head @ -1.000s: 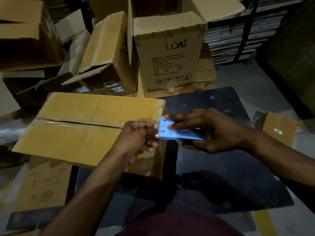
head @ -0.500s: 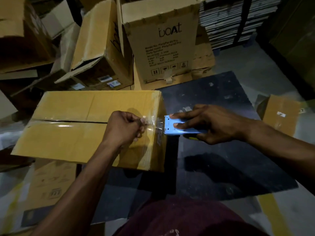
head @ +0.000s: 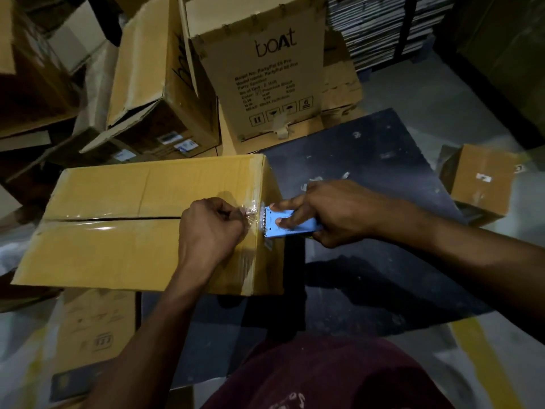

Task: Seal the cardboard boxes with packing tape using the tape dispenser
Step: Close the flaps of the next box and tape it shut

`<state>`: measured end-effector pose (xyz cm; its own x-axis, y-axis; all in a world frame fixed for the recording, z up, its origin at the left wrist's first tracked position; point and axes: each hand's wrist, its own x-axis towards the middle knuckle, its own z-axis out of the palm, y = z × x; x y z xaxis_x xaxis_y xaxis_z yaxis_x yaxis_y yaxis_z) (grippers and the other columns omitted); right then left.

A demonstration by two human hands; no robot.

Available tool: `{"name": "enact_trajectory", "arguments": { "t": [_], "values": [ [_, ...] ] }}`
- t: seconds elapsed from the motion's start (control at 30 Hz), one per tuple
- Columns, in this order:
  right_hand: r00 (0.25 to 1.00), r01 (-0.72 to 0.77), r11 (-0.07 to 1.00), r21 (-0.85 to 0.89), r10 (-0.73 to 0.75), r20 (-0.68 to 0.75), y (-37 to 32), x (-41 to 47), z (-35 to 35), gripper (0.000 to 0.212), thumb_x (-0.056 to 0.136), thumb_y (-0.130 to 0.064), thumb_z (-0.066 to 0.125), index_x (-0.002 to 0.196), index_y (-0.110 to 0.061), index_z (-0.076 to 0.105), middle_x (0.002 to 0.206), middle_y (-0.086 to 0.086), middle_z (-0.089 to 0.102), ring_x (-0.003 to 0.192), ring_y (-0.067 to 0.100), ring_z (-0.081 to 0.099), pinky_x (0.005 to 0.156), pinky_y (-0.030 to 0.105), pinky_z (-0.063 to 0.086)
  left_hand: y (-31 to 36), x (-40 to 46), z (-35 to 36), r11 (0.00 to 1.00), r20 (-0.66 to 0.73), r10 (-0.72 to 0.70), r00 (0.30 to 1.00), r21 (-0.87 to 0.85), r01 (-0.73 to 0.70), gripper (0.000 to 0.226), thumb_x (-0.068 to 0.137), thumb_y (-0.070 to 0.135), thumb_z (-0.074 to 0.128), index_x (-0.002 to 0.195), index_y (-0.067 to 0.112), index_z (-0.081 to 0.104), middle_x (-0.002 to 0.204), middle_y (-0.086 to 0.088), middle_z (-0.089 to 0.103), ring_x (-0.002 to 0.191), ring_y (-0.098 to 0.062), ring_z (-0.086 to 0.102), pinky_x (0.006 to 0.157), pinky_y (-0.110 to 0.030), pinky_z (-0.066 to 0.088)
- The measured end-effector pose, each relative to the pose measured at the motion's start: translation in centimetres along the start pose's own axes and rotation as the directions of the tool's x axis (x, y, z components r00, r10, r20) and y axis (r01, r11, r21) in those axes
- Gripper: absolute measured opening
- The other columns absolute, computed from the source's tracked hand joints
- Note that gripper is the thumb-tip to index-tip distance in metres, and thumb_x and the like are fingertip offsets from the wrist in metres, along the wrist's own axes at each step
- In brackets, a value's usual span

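So we're looking down at a pile of brown cardboard cartons (head: 165, 84) stacked at the back, one upright printed carton (head: 265, 75) with its top flaps open (can't see what's in it, or in any of the others). In front of those sits the big yellow-brown cardboard box (head: 118, 219) we're sealing, lying on a dark table (head: 368, 261) with its flaps folded down and the dark centre seam (head: 118, 219) running left to right across the top, not yet taped as far as we can tell. A small brown carton (head: 480, 181) sits off to the right, well apart.

The bit that matters: the seam's long axis runs leftward, away from the blue plastic tape dispenser (head: 290, 224), which is right at the box's right top edge with its toothed end facing the box. Our right hand (head: 330, 211) is wrapped around it, fingers curled over the top. Our left hand (head: 209, 231) is nearer the seam, resting on the box top and pinching the free end of the clear packing tape (head: 252, 211), a short crinkled stretch between the two hands.

Our guess is the tape end needs sticking down near that right edge, then the dispenser pulls left along the seam. Could wrinkle if the tape stays bunched.
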<state>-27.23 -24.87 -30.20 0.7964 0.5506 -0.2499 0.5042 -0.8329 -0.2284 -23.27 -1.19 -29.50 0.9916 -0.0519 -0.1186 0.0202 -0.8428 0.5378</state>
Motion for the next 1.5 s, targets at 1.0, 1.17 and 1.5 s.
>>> {"name": "enact_trajectory", "arguments": {
  "t": [1.0, 1.17, 1.5],
  "values": [
    [0.914, -0.402, 0.817, 0.412, 0.335, 0.228, 10.3, 5.3, 17.4, 0.063, 0.083, -0.008, 0.063, 0.142, -0.030, 0.060, 0.137, 0.002, 0.066, 0.121, 0.028, 0.063, 0.101, 0.040, 0.050, -5.6, 0.0, -0.4, 0.826, 0.095, 0.544, 0.834, 0.113, -0.552, 0.063, 0.107, 0.029, 0.044, 0.165, 0.015, 0.025, 0.172, -0.005, 0.022, 0.160, -0.015, 0.016, 0.128, -0.031, 0.015],
    [0.838, -0.331, 0.715, 0.616, 0.522, -0.155, 5.1, 6.2, 14.9, 0.053, 0.102, -0.038, 0.052, 0.153, -0.023, 0.046, 0.159, 0.010, 0.044, 0.145, 0.033, 0.041, 0.115, 0.046, 0.036, -5.0, 3.0, -0.9, 0.911, 0.019, 0.387, 0.922, 0.144, -0.385, 0.072, 0.109, 0.051, 0.039, 0.167, 0.018, 0.013, 0.174, -0.005, 0.013, 0.161, -0.017, 0.001, 0.130, -0.051, 0.012],
    [0.575, 0.096, 0.254, 0.962, 0.775, -0.262, -8.3, 14.5, 12.0, 0.097, 0.087, -0.089, 0.008, 0.164, -0.031, 0.006, 0.172, 0.001, 0.011, 0.158, 0.018, 0.005, 0.127, 0.053, 0.010, -4.6, 4.4, 1.0, 0.863, 0.126, 0.342, 0.931, 0.349, -0.365, 0.081, 0.103, 0.070, 0.018, 0.167, 0.021, 0.015, 0.175, -0.012, 0.005, 0.162, -0.025, -0.003, 0.128, -0.059, 0.000]
  ]
}}
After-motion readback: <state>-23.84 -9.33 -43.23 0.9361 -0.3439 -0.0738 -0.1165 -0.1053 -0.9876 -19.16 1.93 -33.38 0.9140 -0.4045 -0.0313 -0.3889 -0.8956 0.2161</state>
